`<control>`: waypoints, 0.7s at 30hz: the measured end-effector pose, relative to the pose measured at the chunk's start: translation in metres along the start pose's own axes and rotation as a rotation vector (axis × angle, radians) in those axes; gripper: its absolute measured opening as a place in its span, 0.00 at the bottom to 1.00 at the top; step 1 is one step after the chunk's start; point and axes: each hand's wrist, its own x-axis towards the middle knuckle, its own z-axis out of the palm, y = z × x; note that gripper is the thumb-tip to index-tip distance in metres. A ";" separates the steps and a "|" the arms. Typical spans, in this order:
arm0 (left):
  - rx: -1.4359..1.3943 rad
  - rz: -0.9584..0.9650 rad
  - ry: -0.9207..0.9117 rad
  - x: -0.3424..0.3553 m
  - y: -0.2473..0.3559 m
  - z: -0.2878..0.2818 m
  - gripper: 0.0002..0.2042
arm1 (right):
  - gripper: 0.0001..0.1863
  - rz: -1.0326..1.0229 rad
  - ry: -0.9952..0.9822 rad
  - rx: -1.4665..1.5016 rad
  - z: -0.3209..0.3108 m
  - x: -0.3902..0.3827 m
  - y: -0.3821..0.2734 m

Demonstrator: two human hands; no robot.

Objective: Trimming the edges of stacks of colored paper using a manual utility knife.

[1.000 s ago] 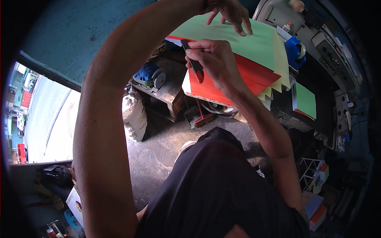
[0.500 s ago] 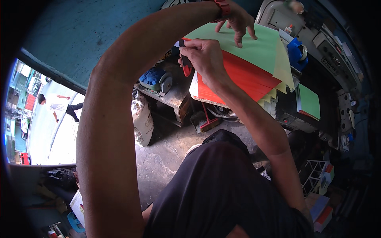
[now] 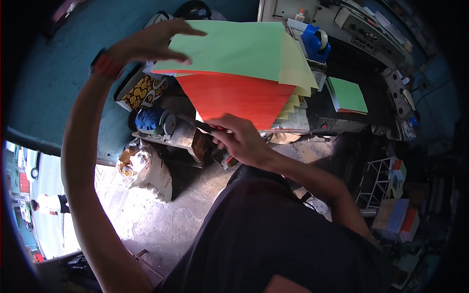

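Note:
A large stack of coloured paper lies ahead of me, with a green sheet (image 3: 239,49) on top. Red sheets (image 3: 234,97) fan out under its near edge, and pale yellow sheets (image 3: 296,63) stick out at the right. My left hand (image 3: 151,43), a red band on its wrist, is at the green sheet's left end with thumb and fingers spread. Closed around a slim dark utility knife (image 3: 202,126), my right hand (image 3: 244,141) is in front of the red sheets' near edge. The knife points left, away from the green sheet.
Beyond the stack's right side stand a blue tape dispenser (image 3: 312,44), a glue bottle (image 3: 299,15) and a grey machine (image 3: 337,22). A smaller green-topped paper pile (image 3: 349,95) lies right. Below left are a blue bench grinder (image 3: 149,121) and a filled sack (image 3: 151,176). Someone (image 3: 49,204) is outside.
My left hand has moved from the top of the green sheet to its left end. My right hand has drawn the knife back toward me, off the paper's left edge. The view has shifted.

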 end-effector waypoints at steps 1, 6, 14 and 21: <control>0.068 0.005 0.098 -0.017 -0.003 0.012 0.39 | 0.18 -0.107 0.099 -0.038 -0.018 -0.026 -0.005; 0.154 -0.036 0.249 -0.048 -0.005 0.064 0.35 | 0.21 -0.267 0.535 -0.619 -0.105 -0.073 -0.040; 0.036 0.045 0.340 -0.039 -0.009 0.044 0.15 | 0.13 -0.430 0.395 -0.996 -0.178 -0.007 -0.016; 0.146 0.026 0.491 -0.029 -0.027 0.012 0.09 | 0.09 -0.483 0.335 -0.958 -0.200 0.010 -0.018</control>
